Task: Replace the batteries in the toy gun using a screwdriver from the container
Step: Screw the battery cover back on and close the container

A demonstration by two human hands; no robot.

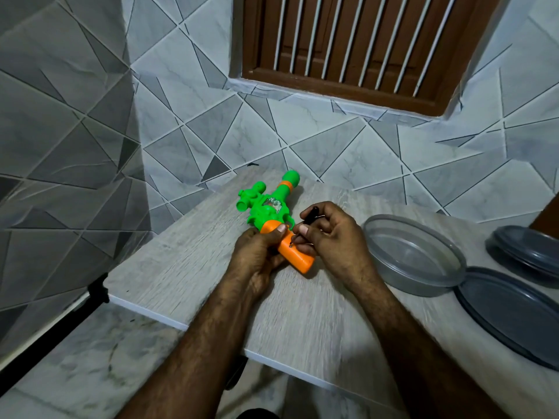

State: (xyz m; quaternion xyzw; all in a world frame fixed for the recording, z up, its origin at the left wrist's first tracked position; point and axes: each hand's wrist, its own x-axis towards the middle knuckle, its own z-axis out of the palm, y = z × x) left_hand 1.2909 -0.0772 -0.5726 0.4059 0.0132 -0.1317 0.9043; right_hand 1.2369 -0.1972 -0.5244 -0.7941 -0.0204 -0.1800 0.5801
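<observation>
A green and orange toy gun (269, 207) lies on the grey wood-grain table (187, 267), barrel pointing away from me. My left hand (260, 255) grips its orange handle (298, 258), thumb on top. My right hand (329, 234) pinches a small black-handled screwdriver (311, 213). The thin tip touches the upper face of the orange handle. A clear round container (414, 255) stands to the right of my right hand; I see nothing inside it.
A grey lid (511, 313) lies at the right table edge, and more grey lids or dishes (529, 252) are stacked behind it. Tiled walls close in at the left and back. A barred wooden window (363, 40) is above. The table's left edge drops to a marble floor.
</observation>
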